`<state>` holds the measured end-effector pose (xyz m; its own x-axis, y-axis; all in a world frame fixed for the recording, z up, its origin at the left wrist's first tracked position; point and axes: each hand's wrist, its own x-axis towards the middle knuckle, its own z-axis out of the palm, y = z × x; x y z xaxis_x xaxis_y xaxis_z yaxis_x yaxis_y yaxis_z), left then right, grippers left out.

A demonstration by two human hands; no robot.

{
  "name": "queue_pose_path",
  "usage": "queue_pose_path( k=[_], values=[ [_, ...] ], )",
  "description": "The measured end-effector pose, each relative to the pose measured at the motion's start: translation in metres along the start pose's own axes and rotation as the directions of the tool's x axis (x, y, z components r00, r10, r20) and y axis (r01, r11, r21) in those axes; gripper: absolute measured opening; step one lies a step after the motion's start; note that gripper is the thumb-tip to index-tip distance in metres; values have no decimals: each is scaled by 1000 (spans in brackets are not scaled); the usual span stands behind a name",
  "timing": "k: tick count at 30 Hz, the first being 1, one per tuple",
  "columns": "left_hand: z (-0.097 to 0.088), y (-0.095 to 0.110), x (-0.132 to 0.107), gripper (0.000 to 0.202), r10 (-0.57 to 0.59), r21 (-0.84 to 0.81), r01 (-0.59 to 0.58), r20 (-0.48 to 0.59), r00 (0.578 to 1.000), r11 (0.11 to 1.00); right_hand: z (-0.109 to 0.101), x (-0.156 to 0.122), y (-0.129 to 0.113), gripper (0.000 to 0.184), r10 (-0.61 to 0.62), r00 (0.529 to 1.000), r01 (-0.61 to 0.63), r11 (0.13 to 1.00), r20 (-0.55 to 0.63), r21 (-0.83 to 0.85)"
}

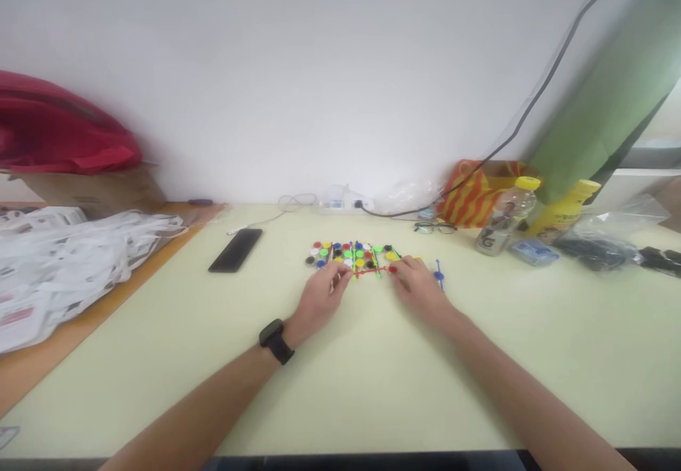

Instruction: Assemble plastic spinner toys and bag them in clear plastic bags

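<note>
Your left hand (323, 290), fingers curled, is at the left end of the red stick (369, 271) on the tabletop (351, 379); your right hand (419, 285) is at a red disc (392, 269). You cannot tell either grip.

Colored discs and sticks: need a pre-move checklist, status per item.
1. Both hands in view: left grip and right grip both show. Ok.
2. Left grip's hold: fingertips are by the left end of the red stick; pinching or only near is unclear. Cannot tell.
3. Right grip's hold: fingers are by the red disc; contact too small to make out. Cannot tell.
4. Red stick joined to the green sticks: too small to judge. Cannot tell.
5. Phone apart from both hands. Ok.
6. Clear bottle standing, cap on. Ok.
</note>
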<state>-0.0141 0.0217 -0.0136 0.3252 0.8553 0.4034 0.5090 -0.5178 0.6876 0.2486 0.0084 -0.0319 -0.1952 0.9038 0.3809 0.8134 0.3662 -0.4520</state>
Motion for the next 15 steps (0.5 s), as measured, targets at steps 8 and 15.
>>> queue_pose_path(
  k=[8,15],
  values=[
    [-1,4,0,22,-43,-37,42,-23,999,998,-17,-5,-22,7,43,952,-138,944,304,299],
    [-2,8,1,23,-6,-64,3,-43,999,998,-11,-11,-50,10,-87,912,-164,818,401,551]
  ],
)
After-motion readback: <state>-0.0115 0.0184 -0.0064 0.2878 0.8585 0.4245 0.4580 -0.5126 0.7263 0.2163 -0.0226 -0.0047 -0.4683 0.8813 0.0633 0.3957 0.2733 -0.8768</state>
